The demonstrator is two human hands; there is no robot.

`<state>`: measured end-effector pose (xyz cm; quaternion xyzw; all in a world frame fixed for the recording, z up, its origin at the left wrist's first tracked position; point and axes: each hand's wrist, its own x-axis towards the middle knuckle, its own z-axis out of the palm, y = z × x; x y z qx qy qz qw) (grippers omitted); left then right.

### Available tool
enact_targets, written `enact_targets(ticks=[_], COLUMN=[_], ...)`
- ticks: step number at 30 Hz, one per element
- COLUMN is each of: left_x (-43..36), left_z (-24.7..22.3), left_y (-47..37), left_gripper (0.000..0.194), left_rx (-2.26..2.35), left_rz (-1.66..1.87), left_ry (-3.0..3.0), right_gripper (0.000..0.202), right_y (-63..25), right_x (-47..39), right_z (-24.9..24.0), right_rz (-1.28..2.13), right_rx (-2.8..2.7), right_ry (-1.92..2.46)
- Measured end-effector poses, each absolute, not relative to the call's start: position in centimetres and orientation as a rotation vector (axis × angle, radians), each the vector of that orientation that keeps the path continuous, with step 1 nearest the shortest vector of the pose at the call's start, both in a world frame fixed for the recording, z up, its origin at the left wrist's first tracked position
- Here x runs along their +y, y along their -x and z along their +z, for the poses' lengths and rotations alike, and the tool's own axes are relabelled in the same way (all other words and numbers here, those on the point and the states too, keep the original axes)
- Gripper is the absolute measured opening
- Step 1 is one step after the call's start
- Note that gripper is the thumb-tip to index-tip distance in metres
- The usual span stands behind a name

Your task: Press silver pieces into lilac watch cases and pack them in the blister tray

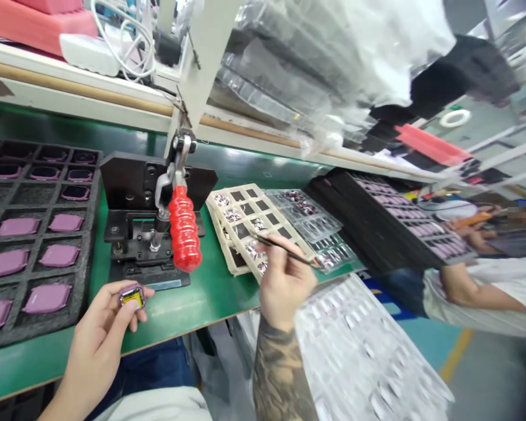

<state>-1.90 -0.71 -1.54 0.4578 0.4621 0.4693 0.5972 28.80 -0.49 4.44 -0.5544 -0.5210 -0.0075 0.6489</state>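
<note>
My left hand [109, 318] pinches a small purple watch case [132, 297] whose open side shows a yellow part inside. It is held over the front of the green bench [188, 316]. In my right hand [284, 286] is a pair of dark tweezers [284, 248], its tips over a cream compartment tray [269, 219]. Shiny small parts lie in several of that tray's cells. Whether the tweezers grip a part is too small to tell. Between my hands stands a black toggle-clamp fixture [151, 234] with a red ribbed handle [184, 234].
A dark foam tray [94, 251] of purple watch cases sits at the left. Clear blister trays [309, 213] lie beyond the cream tray, with stacked black trays [355, 216] farther right. A large white tray [359, 339] juts out at lower right. Another person's arm [477, 286] is at the right.
</note>
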Motion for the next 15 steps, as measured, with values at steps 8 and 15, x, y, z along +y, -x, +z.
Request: enact_targets(ticks=[8, 15], left_x=[-1.0, -0.9], left_z=[-0.1, -0.7], left_y=[1.7, 2.1], left_gripper=[0.038, 0.033], left_rx=[1.147, 1.095], left_rz=[1.026, 1.007], left_ry=[-1.116, -1.172], right_gripper=[0.031, 0.016], right_y=[-27.4, -27.3], right_x=[-0.8, -0.1], right_z=[-1.0, 1.1], right_rz=[-0.199, -0.022], right_rx=[-2.175, -1.595], right_ry=[1.493, 1.54])
